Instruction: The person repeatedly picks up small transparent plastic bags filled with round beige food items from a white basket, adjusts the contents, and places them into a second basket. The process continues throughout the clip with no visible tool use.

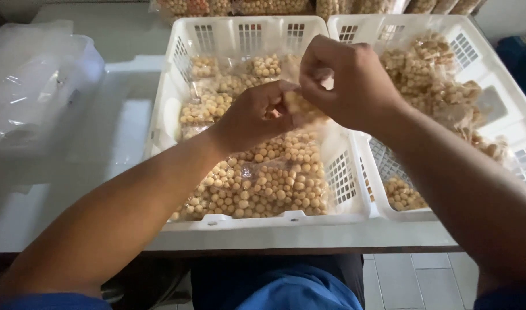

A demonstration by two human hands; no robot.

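Hands meet above the left white basket (176,63): the left hand (257,115) and the right hand (346,80) each pinch, in a closed grip, the top of a clear bag of round beige snack balls (300,106) held between them over the basket. More filled bags (257,183) lie below; the right basket (504,109) holds others. Empty plastic bags (33,80) sit on the surface (119,132) at left.

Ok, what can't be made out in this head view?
- Bag top pinched between left hand and right hand: fingers cover it; open or sealed, unclear.
- Floor of left basket: covered by clear bags of round snacks.
- Right basket: cut off by frame's right edge.
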